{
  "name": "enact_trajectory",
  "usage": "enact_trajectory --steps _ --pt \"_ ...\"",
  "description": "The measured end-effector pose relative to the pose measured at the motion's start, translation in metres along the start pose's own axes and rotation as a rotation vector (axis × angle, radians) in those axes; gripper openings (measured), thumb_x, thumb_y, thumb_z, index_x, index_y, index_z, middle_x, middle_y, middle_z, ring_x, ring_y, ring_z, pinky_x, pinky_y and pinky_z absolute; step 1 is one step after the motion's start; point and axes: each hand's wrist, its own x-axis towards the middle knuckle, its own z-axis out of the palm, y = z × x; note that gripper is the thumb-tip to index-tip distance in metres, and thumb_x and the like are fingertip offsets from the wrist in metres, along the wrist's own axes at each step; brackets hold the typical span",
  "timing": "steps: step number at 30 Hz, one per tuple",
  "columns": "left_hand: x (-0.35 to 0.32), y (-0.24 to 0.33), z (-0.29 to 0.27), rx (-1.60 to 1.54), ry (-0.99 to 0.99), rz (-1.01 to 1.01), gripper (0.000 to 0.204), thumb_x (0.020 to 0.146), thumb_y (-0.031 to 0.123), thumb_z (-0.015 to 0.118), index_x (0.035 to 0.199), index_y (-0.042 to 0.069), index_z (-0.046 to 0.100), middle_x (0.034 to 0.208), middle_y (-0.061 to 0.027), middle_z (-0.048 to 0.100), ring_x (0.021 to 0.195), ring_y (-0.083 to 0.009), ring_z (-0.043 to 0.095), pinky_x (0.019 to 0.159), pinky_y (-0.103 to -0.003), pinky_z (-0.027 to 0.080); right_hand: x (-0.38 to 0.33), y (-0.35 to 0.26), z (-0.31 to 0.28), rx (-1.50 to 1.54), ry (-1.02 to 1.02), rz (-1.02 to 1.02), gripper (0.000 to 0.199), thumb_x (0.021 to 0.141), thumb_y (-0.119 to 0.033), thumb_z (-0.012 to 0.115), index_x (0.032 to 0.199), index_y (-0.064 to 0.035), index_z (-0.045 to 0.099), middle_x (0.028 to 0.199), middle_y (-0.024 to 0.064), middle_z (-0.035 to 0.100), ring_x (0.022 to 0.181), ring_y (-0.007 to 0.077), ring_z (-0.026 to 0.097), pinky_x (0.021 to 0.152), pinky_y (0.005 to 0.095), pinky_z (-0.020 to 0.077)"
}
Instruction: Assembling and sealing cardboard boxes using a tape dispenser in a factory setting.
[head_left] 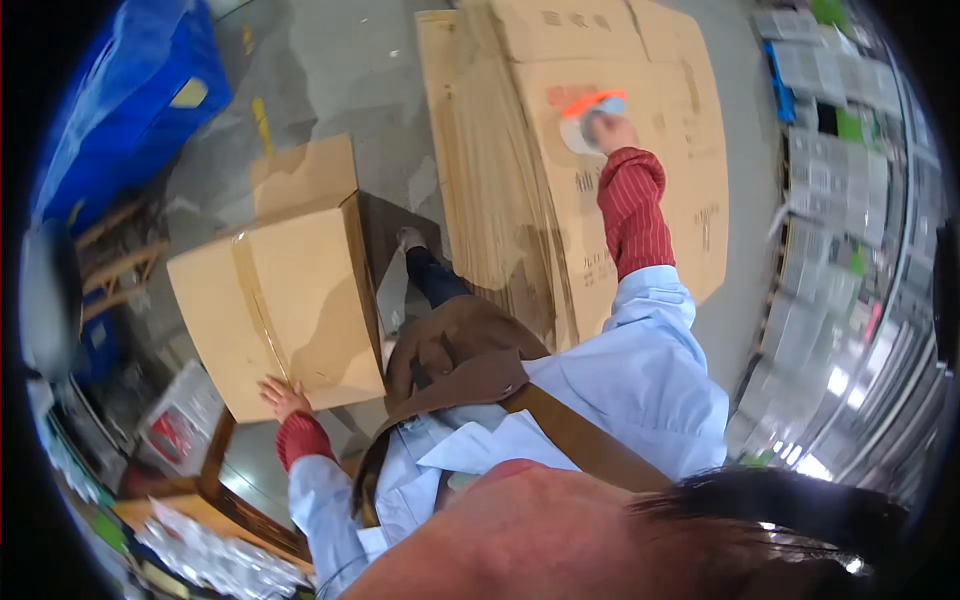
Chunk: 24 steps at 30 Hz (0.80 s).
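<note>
A cardboard box [320, 285] stands on the floor to the left of my legs, with a strip of brown tape [254, 290] down its face and one flap [305, 180] sticking out at its far end. My left hand [285, 396] lies flat on its near edge beside the tape, fingers spread. To the right, my right hand [616, 134] grips a tape dispenser [597, 105] with an orange edge, slightly blurred. It is over a stack of flattened cardboard [655, 75]; whether it touches the top sheet I cannot tell.
A large blue container [150, 100] stands at the far left, near a wooden frame [125, 260]. Crumpled clear plastic [205, 545] lies at the lower left. Stacks of grey-white goods [835, 170] line the right side. Grey floor [335, 60] runs between the container and the cardboard stack.
</note>
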Motion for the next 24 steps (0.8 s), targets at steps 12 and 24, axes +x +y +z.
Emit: enact_trajectory --steps 12,24 --pt "0.028 0.022 0.012 -0.544 -0.176 -0.355 0.079 0.076 0.033 0.057 0.135 0.021 0.006 0.140 -0.0107 0.002 0.122 -0.0404 0.021 0.095 -0.047 0.030 -0.021 -0.062 0.043 -0.319 -0.144 0.033 0.046 0.073 -0.025 0.060 0.112 -0.0018 0.050 0.109 0.0116 0.055 0.102 0.0216 0.051 0.089 0.0321 0.0366" --pt "-0.013 -0.004 -0.005 -1.132 0.252 -0.160 0.057 0.077 0.028 0.058 0.125 0.010 0.033 0.131 -0.0165 0.028 0.114 -0.0379 0.034 0.094 -0.042 0.032 -0.232 -0.369 0.131 0.012 -1.538 -0.784 0.039 0.070 -0.012 0.068 0.105 0.0009 0.053 0.093 0.0027 0.058 0.084 0.0088 0.052 0.076 0.0242 0.0417"
